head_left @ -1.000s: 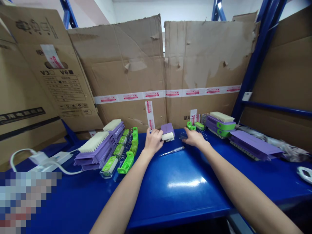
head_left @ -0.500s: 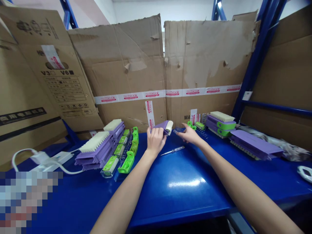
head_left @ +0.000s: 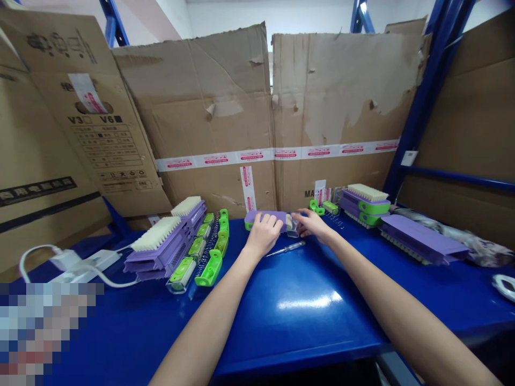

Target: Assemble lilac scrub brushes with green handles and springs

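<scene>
My left hand (head_left: pixel 263 234) is closed over a purple brush (head_left: pixel 281 216) with a green end cap at its left, low above the blue table or on it; I cannot tell which. At the brush's right end, a small clear plastic case (head_left: pixel 293 231) sits against a whitish part. My right hand (head_left: pixel 314 225) grips this case between thumb and fingers. Just below the brush lies a screwdriver (head_left: pixel 287 249) with a clear handle, its tip pointing left.
On the left stand purple brushes (head_left: pixel 161 252), green-and-clear cases (head_left: pixel 183 273), springs (head_left: pixel 207 249) and green caps (head_left: pixel 209 271). Stacked brushes (head_left: pixel 364 206) and a purple brush body (head_left: pixel 422 236) are at right. Cardboard (head_left: pixel 209 123) walls the back; a power strip (head_left: pixel 86 268) lies far left.
The brush has turned from pointing toward me to lying sideways, and its green end now shows. My right hand has moved slightly left, bringing the clear case to the brush's right end.
</scene>
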Motion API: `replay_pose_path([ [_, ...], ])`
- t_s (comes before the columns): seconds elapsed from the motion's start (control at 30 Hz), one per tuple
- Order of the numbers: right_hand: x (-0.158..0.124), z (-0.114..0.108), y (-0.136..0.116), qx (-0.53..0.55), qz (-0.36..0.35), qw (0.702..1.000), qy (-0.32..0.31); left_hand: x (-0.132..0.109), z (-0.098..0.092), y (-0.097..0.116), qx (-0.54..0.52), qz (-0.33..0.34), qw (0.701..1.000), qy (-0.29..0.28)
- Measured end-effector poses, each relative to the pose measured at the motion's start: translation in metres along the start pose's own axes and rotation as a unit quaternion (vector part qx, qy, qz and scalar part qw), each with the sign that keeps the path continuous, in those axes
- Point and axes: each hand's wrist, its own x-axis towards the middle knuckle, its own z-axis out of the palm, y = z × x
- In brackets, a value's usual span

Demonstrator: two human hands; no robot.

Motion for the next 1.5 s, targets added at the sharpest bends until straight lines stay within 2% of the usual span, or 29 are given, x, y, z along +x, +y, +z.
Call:
replay_pose_path([
  [0.1,0.002,0.004,0.005,0.029,0.035,0.999,-0.009,0.002,-0.003,0.000,-0.034,0.051,0.998,-0.015],
  [0.17,0.003,0.004,0.007,0.040,0.042,0.998,-0.019,0.003,-0.004,-0.002,-0.053,0.047,0.997,-0.013],
  [0.23,0.003,0.005,0.008,0.036,0.041,0.998,-0.025,0.002,-0.004,-0.006,-0.060,0.002,0.998,-0.008],
  [0.37,0.001,0.006,0.007,0.019,0.032,0.999,-0.037,-0.004,-0.001,-0.014,-0.035,-0.148,0.988,-0.031],
  [0.47,0.000,0.008,0.007,0.013,0.022,0.999,-0.046,-0.006,0.000,-0.019,-0.022,-0.175,0.982,-0.071],
  [0.6,0.002,0.008,0.009,0.019,-0.012,0.999,-0.025,-0.007,-0.002,-0.020,-0.012,-0.154,0.987,-0.051],
  [0.73,0.006,0.007,0.012,0.015,-0.079,0.997,-0.012,-0.007,0.000,-0.019,-0.026,-0.117,0.992,-0.035],
  [1.0,0.003,0.016,0.014,-0.021,-0.167,0.984,-0.057,-0.004,0.005,-0.008,-0.058,-0.055,0.997,-0.011],
  [1.27,0.000,0.021,0.013,-0.037,-0.205,0.977,-0.049,-0.007,0.011,-0.017,-0.118,-0.024,0.992,0.025],
  [1.5,0.005,0.015,0.014,-0.082,-0.226,0.967,-0.083,-0.009,0.012,-0.019,-0.116,0.013,0.993,0.026],
])
